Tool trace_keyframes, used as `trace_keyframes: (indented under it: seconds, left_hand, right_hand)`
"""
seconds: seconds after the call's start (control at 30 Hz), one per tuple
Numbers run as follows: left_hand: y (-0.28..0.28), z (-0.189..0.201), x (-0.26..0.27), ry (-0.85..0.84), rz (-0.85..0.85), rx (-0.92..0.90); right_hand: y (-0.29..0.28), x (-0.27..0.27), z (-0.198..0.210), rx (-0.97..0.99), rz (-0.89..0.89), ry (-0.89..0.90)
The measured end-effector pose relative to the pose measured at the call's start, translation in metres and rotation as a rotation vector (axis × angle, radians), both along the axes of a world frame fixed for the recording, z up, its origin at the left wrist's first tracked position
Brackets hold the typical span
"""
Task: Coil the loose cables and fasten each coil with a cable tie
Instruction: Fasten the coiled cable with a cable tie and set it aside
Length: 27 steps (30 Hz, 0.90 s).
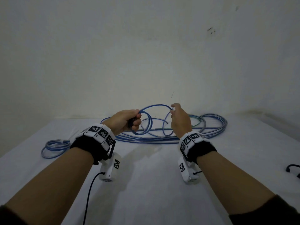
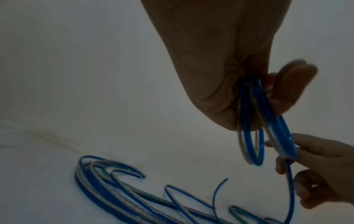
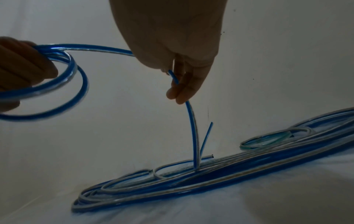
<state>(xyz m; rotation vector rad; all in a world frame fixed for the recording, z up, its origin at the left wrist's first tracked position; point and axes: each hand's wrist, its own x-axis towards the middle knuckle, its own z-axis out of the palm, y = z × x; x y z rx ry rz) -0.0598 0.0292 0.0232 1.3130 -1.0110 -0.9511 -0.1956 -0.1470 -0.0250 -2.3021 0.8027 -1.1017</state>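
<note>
Left hand [image 1: 128, 120] grips the coil [image 1: 144, 125], right hand [image 1: 179, 120] pinches the cable [image 1: 155, 106]. Looks light, springy and slick, so hold where loops cross.

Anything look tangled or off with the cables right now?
Nothing damaged. The loose cables lie in a sprawled heap by the wall, still uncoiled. A finished coil sits far left. Left hand holds fresh loops; right hand feeds cable.

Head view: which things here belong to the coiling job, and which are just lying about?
Job:
- blue cable held by the left hand and right hand
- loose cable pile
- tied coil

Lying about:
- black cord at the table's right edge
</note>
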Motion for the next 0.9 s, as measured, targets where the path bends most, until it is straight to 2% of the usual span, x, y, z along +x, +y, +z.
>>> trace_keyframes:
  seconds: [0.07,0.2,0.4,0.53,0.73,0.9]
  left_hand:
    - [0.000,0.004,0.000,0.060,0.007,-0.061]
    - [-0.001,0.006,0.001,0.074,0.070,-0.141]
    - [0.000,0.009,0.002,0.133,0.140,-0.211]
    - [0.002,0.011,0.005,0.180,0.127,-0.247]
    - [0.001,0.016,0.005,0.274,0.079,-0.322]
    - [-0.006,0.016,0.002,0.216,0.157,-0.432]
  right_hand:
    - [-0.001,0.003,0.000,0.035,-0.065,-0.011]
    - [-0.002,0.004,-0.004,-0.064,-0.128,0.054]
    - [-0.006,0.008,-0.005,-0.031,-0.149,-0.108]
    - [-0.004,0.011,-0.004,-0.131,-0.143,-0.152]
    - [-0.002,0.022,-0.004,-0.125,0.030,-0.062]
    - [0.007,0.027,0.002,-0.107,0.225,0.102]
